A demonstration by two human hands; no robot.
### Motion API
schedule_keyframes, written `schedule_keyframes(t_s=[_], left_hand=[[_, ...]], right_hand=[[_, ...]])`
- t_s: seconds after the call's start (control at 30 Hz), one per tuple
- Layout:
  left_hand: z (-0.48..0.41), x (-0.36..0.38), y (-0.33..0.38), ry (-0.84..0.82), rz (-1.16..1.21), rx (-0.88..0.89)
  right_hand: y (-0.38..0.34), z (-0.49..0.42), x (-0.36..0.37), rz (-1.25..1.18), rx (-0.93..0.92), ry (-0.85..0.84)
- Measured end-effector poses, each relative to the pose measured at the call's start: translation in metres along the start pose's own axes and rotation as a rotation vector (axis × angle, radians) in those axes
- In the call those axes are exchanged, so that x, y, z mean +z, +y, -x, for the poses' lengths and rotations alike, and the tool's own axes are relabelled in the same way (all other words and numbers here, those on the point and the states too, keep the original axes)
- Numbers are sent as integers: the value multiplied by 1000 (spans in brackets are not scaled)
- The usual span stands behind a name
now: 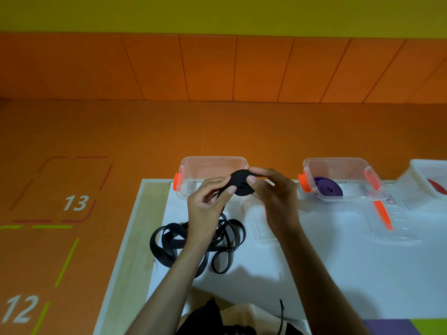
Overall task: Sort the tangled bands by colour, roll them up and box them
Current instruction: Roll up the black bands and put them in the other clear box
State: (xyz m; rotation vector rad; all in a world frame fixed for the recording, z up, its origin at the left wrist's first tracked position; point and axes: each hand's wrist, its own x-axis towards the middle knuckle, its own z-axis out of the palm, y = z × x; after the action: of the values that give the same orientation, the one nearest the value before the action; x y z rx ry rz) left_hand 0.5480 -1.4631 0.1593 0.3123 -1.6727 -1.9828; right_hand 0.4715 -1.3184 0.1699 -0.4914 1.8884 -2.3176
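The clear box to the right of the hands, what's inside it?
A rolled purple band lies in the clear box, toward its left end. The roll covers the box bottom beneath it; nothing else shows.

Three boxes (212, 159) (338, 161) (416, 187), two lids (262, 229) (396, 230), one black band (169, 240), two hands (205, 204) (274, 198).
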Motion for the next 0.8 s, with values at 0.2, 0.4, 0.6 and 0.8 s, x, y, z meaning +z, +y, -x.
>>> schedule_keyframes(t_s=[0.2, 0.4, 0.6, 0.8], left_hand=[[-6, -6, 10, -22, -30, 44], [-4, 7, 17, -11, -42, 114], [-25, 4, 40, -222, -112, 110], [-12, 13, 34, -135, -136, 83]], right_hand=[[-12, -6, -4, 34, 3, -88], [-19, -9, -11, 28, -51, -103], [-18, -5, -18, -144, 4, -129], [-21, -4, -24, 6, -40, -85]])
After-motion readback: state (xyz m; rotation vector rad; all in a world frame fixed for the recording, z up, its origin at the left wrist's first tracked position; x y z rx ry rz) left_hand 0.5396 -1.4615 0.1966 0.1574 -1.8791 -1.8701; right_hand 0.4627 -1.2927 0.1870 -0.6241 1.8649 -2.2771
